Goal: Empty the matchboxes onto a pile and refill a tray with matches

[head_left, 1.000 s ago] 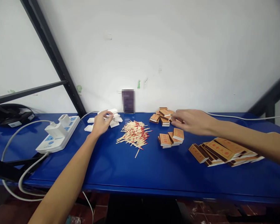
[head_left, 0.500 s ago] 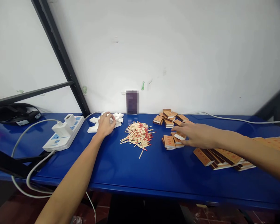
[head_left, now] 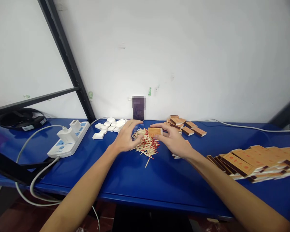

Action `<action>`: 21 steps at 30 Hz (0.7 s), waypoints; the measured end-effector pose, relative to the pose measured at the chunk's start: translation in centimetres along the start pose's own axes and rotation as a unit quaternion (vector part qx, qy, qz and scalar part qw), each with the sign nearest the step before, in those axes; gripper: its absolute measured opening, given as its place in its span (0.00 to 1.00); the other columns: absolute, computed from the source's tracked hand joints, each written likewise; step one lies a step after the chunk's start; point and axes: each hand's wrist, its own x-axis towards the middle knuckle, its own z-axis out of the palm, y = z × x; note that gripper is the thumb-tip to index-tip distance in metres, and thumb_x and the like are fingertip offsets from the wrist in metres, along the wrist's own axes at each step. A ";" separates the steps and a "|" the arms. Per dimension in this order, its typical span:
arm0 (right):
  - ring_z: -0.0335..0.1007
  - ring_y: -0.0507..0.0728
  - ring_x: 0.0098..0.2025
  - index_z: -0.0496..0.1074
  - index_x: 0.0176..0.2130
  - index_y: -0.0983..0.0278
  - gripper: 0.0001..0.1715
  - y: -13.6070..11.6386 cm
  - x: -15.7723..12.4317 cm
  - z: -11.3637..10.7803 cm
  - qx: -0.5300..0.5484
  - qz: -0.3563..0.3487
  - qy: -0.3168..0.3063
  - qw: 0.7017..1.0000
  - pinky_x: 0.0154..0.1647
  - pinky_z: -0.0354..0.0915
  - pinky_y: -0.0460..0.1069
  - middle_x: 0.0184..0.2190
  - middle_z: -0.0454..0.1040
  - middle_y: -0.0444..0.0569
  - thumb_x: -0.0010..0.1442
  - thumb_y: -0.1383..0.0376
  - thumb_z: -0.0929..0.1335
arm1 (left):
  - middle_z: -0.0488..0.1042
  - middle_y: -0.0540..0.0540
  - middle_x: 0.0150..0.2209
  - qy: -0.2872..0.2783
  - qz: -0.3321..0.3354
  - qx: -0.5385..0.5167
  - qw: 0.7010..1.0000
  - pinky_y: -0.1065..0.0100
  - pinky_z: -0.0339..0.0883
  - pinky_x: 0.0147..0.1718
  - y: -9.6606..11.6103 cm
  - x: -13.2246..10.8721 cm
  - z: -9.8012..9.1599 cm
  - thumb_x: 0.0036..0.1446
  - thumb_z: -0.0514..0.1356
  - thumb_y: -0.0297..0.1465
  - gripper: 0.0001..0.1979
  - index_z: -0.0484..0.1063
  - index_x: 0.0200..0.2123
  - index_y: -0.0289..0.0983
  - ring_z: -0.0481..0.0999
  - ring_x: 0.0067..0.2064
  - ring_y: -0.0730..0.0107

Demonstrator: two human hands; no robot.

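Note:
My right hand (head_left: 175,138) pinches a matchbox (head_left: 155,132) between thumb and fingers, above the match pile. Facing it from the left, my left hand (head_left: 127,137) has its thumb and fingers apart, with nothing seen between them. Below both hands lies a heap of red-tipped matches (head_left: 147,146), with one loose match (head_left: 147,162) at its near edge. Small white trays (head_left: 108,125) sit in a cluster behind my left hand. More matchboxes (head_left: 177,120) lie in a loose group behind my right hand, and one or more others are partly hidden beneath that hand.
Stacked matchboxes (head_left: 258,161) spread along the right of the blue table (head_left: 135,180). At the left are a white power strip (head_left: 70,145) with plugs and cords, and a black headset (head_left: 21,119). A dark phone-like panel (head_left: 138,109) leans on the wall.
My right hand has moved left from the loose matchboxes, now holding one. My left hand has come away from the white trays toward the matches. The view has shifted slightly.

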 end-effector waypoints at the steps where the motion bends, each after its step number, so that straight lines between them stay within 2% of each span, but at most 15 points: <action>1: 0.77 0.58 0.44 0.70 0.51 0.57 0.22 0.6 0.4 0.4 0.058 0.019 0.000 0.998 0.49 0.73 0.58 0.46 0.77 0.48 0.56 0.62 0.69 | 0.71 0.40 0.54 -0.007 0.013 -0.008 1.000 0.57 0.63 0.56 0.5 0.0 0.2 0.58 0.60 0.34 0.24 0.64 0.57 0.39 0.70 0.55 0.56; 5: 0.78 0.55 0.36 0.67 0.46 0.58 0.24 1.7 1.4 1.2 0.225 0.056 0.040 0.972 0.47 0.75 0.54 0.33 0.77 0.41 0.51 0.62 0.75 | 0.73 0.41 0.50 -0.012 0.025 -0.015 0.999 0.56 0.65 0.53 1.5 0.1 0.8 0.59 0.60 0.34 0.21 0.67 0.55 0.39 0.72 0.52 0.57; 9: 0.78 0.53 0.30 0.65 0.35 0.60 0.24 1.8 1.8 1.3 0.281 0.075 0.119 0.949 0.40 0.76 0.52 0.30 0.79 0.43 0.45 0.59 0.79 | 0.75 0.41 0.48 0.032 0.006 -0.004 0.999 0.56 0.66 0.50 1.5 0.2 1.3 0.58 0.62 0.35 0.20 0.69 0.53 0.39 0.73 0.49 0.58; 13: 0.79 0.56 0.34 0.68 0.32 0.60 0.21 2.4 1.9 1.2 0.286 0.081 0.160 0.941 0.42 0.77 0.53 0.31 0.79 0.45 0.44 0.57 0.79 | 0.77 0.42 0.45 0.036 -0.025 0.022 0.999 0.56 0.62 0.48 1.7 0.2 1.5 0.57 0.63 0.38 0.19 0.71 0.51 0.40 0.75 0.46 0.58; 16: 0.80 0.58 0.38 0.71 0.31 0.61 0.18 2.7 1.9 1.0 0.284 0.082 0.170 0.940 0.46 0.77 0.54 0.31 0.79 0.46 0.45 0.58 0.79 | 0.79 0.44 0.41 0.026 -0.056 0.044 0.997 0.55 0.58 0.46 1.7 0.2 1.7 0.56 0.64 0.41 0.19 0.72 0.49 0.39 0.77 0.39 0.61; 21: 0.78 0.59 0.43 0.73 0.28 0.63 0.12 2.4 1.8 0.9 0.266 0.085 0.172 0.945 0.52 0.75 0.55 0.34 0.80 0.48 0.48 0.61 0.77 | 0.78 0.47 0.35 0.041 -0.065 0.012 0.997 0.59 0.60 0.41 1.3 0.2 2.2 0.54 0.66 0.43 0.20 0.73 0.44 0.37 0.73 0.30 0.67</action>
